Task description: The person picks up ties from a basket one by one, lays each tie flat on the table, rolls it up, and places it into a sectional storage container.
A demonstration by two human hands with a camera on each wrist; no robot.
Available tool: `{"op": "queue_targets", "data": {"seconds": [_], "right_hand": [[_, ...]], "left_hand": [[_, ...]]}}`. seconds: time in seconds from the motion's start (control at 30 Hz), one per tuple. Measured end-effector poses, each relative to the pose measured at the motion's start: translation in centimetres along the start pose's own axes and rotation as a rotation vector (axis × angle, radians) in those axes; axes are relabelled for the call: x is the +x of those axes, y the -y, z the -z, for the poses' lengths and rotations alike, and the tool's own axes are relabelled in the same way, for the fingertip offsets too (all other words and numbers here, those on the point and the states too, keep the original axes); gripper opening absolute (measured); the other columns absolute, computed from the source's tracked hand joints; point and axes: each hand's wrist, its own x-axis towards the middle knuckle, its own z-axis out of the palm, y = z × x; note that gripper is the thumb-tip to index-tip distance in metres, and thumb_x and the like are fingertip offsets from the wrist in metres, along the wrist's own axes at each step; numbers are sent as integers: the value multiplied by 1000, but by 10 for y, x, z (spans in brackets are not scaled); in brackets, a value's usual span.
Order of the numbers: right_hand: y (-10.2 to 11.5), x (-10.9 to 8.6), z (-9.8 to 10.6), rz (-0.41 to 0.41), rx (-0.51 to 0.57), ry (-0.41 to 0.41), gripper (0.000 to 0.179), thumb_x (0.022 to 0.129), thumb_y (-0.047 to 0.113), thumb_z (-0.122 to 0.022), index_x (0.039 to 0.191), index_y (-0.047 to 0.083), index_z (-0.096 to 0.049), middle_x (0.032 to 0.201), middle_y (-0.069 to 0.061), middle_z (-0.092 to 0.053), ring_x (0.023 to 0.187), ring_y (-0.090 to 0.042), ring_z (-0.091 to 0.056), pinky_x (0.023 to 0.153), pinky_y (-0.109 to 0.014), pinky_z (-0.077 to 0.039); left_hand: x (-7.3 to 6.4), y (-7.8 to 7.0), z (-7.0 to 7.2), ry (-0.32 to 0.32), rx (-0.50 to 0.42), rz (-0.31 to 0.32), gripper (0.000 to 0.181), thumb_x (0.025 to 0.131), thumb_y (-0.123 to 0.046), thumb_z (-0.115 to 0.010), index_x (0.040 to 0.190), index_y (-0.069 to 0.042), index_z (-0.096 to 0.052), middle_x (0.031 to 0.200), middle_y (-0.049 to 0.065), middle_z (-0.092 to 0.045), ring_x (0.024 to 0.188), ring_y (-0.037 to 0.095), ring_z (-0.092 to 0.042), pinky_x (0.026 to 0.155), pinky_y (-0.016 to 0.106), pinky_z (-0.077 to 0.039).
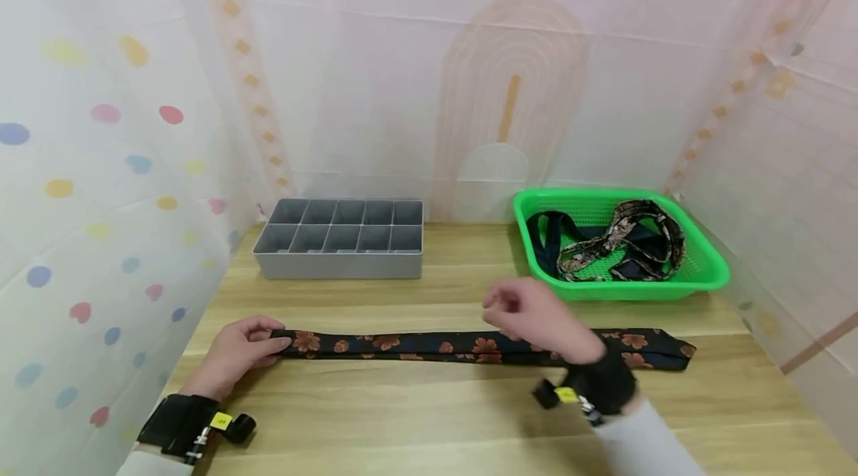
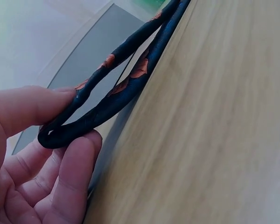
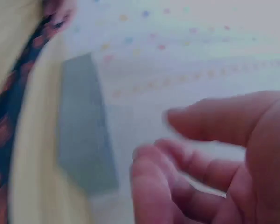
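Note:
A dark necktie with orange-brown flowers [image 1: 386, 344] lies lengthwise across the table, doubled over, its pointed end at the right. My left hand [image 1: 236, 351] pinches its left end between thumb and fingers. In the left wrist view the tie's fold [image 2: 60, 135] forms a narrow loop between that thumb and the fingertips. My right hand [image 1: 536, 312] hangs above the tie's right half, partly covering it, with fingers loosely bent and nothing between them. Blurred in the right wrist view, the same hand [image 3: 200, 163] shows a gap between thumb and fingers.
A grey divided organizer box [image 1: 338, 266] stands at the back left, its visible compartments bare. At the back right, a green plastic basket [image 1: 710, 267] holds more ties, one dark [image 1: 551, 241] and one patterned [image 1: 626, 226]. Printed curtains [image 1: 375, 89] hang behind and beside the wooden table [image 1: 375, 416].

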Motion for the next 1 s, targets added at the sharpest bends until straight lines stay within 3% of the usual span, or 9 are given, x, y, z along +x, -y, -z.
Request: {"op": "queue_targets", "data": {"seconds": [0.13, 0.23, 0.33, 0.4, 0.5, 0.6, 0.83, 1.0], "right_hand": [[32, 56, -48, -29, 185, 64, 5, 97, 11, -73, 98, 6, -71, 78, -6, -69, 62, -13, -63, 61, -28, -58], [46, 90, -100, -97, 376, 146, 5, 95, 7, -74, 96, 3, -72, 78, -5, -70, 63, -14, -66, 60, -27, -60], [51, 111, -158, -185, 494, 182, 5, 95, 4, -75, 91, 3, -73, 74, -5, -70, 58, -11, -64, 55, -23, -57], [52, 118, -191, -245, 516, 167, 9, 94, 4, -77, 86, 4, -73, 71, -4, -69, 55, -8, -63, 52, -21, -55], [50, 122, -225, -302, 443, 103, 18, 92, 9, -81, 77, 8, -71, 65, -2, -69, 50, -7, -62, 48, -21, -54], [48, 123, -241, -291, 314, 39, 25, 91, 14, -84, 70, 13, -70, 59, -1, -69, 46, -8, -62, 46, -22, -53], [42, 124, -247, -171, 1, -12, 39, 90, 16, -82, 57, 18, -59, 45, 8, -58, 39, -6, -54, 50, -20, -44], [38, 126, -246, -134, -132, 2, 50, 90, 20, -81, 49, 19, -52, 40, 9, -51, 39, -10, -51, 49, -22, -35]], "left_hand": [[3, 0, -3, 0, 10, -8, 40, 96, -13, -79, 126, 9, -64, 97, -3, -78, 86, 6, -74, 75, 28, -63], [2, 0, -3, -15, 15, 4, 39, 96, -10, -78, 127, 9, -63, 96, -3, -77, 85, 5, -73, 74, 27, -63], [-1, 0, -2, -34, 26, 9, 38, 96, -9, -77, 126, 9, -64, 95, -3, -77, 85, 5, -72, 73, 27, -63], [-2, -1, -1, -38, 31, 4, 39, 96, -10, -78, 126, 9, -64, 96, -2, -77, 85, 4, -72, 73, 27, -63], [-4, -3, -1, -43, 37, -6, 39, 95, -11, -78, 126, 8, -64, 96, -2, -78, 85, 5, -73, 73, 27, -63], [-5, -5, 0, -53, 46, -19, 38, 95, -10, -79, 125, 8, -64, 92, -2, -76, 83, 6, -72, 72, 27, -63], [-7, -7, -3, -97, 82, -59, 37, 92, -8, -80, 123, 8, -66, 87, -2, -76, 76, 8, -70, 69, 28, -62], [-9, -12, -10, -111, 4, -66, 38, 94, -9, -79, 125, 8, -65, 85, -7, -74, 75, 7, -69, 68, 28, -62]]}}
